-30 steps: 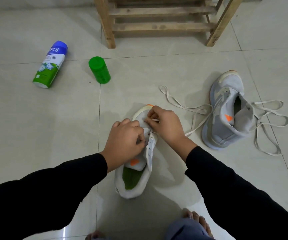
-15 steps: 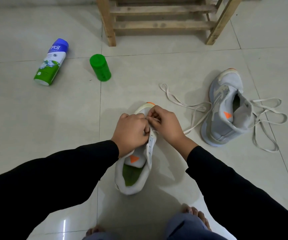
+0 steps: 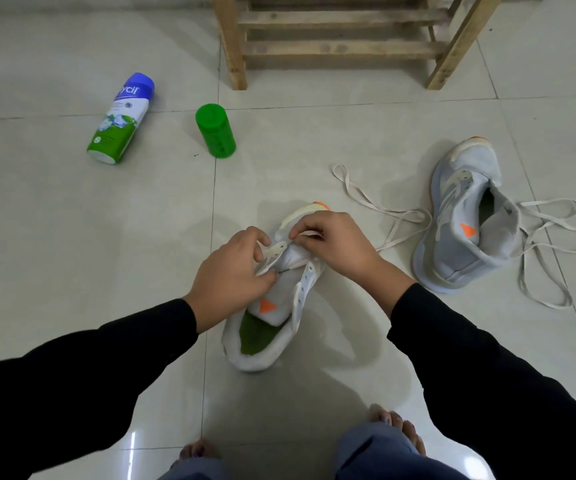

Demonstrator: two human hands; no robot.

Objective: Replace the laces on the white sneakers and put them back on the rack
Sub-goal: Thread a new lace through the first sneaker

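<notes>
Both sneakers are on the floor (image 3: pixel 72 237), neither on the rack yet. Closest to me, just ahead of my bare toes, the near sneaker (image 3: pixel 266 351) sits upright with its heel towards me and its tongue pulled open. My left hand (image 3: pixel 234 271) grips this sneaker's eyelet flap near the toe end, with thumb and fingers curled tight. My right hand (image 3: pixel 335 244) pinches the lace (image 3: pixel 383 213) at the opposite flap, and the rest of that lace trails off to the right across the tiles. The eyelets running back towards the heel show bare holes, so I judge this shoe barely started.

Beyond it to the right, the second sneaker (image 3: pixel 466 223) lies tipped on its side with a loose lace (image 3: pixel 553 237) sprawled beside it. I cannot tell how far that one is threaded. Further off to the left, a blue-capped bottle (image 3: pixel 122 119) lies on its side near a green container (image 3: pixel 215 135). Farthest away stands the wooden rack (image 3: pixel 342 50), where both sneakers must go once the lacing is finished.
</notes>
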